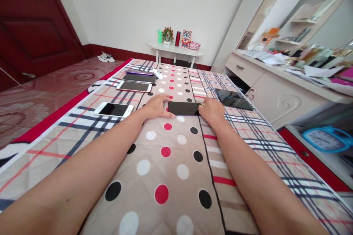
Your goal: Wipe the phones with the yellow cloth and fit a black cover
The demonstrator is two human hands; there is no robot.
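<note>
A dark-screened smartphone point(183, 108) lies lengthwise across the dotted middle strip of the bed cover, its screen facing up. At its left end, my left hand point(157, 107) has the thumb on the near edge and the fingers on the far edge. My right hand point(213, 110) is closed around the right end, its curled fingers covering that corner. Whether the phone is slightly raised off the cover, I cannot tell. Left of my left hand lies a white phone point(114, 109). Two dark phones point(234, 100) lie beyond my right hand.
Farther left on the bed cover point(165, 169) are a red-edged white phone point(135, 86), a dark tablet-like device point(140, 77) and a small white object point(158, 73). A cluttered dresser point(264, 77) stands along the right, with a blue clock point(327, 139) nearer. A white table point(176, 49) is by the wall.
</note>
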